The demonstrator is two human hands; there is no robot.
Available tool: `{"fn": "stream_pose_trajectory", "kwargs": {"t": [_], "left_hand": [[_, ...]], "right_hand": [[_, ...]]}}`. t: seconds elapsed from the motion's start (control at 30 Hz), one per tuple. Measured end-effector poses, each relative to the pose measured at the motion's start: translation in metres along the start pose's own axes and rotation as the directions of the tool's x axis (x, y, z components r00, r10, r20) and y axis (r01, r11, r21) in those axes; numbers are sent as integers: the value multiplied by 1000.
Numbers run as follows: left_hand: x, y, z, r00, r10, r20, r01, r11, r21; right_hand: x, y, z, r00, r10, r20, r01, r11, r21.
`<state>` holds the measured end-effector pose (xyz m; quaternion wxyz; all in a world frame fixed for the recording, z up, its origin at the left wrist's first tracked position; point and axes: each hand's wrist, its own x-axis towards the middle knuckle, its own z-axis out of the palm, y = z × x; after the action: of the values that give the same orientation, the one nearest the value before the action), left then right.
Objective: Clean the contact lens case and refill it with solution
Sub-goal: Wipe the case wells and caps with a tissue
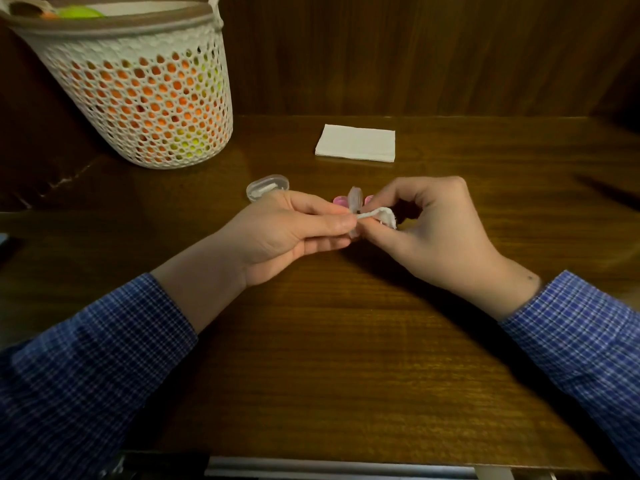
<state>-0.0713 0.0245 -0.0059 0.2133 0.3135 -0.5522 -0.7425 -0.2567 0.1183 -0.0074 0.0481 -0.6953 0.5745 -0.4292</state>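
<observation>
Wiping of the contact lens case (355,202) is judged to be the step in hand; refilling is not yet begun, and no solution bottle is seen. For a good result, the twisted tip of the tissue (375,214) should be worked right round the inside of the well, with the case kept steady and fresh tissue turned in as it dampens.

Left hand (294,233): fingers curled, thumb and forefinger closed on the clear case, which is held on edge between the two sets of fingertips, above the table. Fingers are nearly fully closed; only the case's thickness parts them.

Right hand (426,230): fingers curled, a small white wad of tissue pinched at the fingertips, its twisted end pressed against the case. Whether the tip sits inside the well cannot be told.

Two pink caps (339,201) are partly seen just behind the fingertips, on the wooden table (346,358); the second is mostly hidden. A clear oval container (267,186) lies just beyond the left knuckles. A folded white napkin (355,143) lies further beyond the fingers. A perforated basket (145,95) stands well beyond the left hand.
</observation>
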Motion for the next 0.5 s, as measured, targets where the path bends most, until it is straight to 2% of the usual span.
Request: {"fn": "stream_pose_trajectory", "kwargs": {"t": [0.13,0.2,0.3,0.43,0.5], "left_hand": [[0,-6,2,982,173,-75,-159,974,160],[1,-8,2,960,260,-104,-231,944,236],[2,-12,1,930,359,-74,-332,911,247],[5,-15,2,898,438,-45,-410,868,280],[5,-16,3,883,469,-18,-445,847,290]], "right_hand": [[2,-4,3,957,291,14,-291,952,96],[5,-6,3,890,450,66,-451,855,255],[10,-9,2,721,634,281,-670,533,516],[15,-7,0,497,652,573,-817,129,562],[17,-6,-4,431,604,670,-842,3,539]]}}
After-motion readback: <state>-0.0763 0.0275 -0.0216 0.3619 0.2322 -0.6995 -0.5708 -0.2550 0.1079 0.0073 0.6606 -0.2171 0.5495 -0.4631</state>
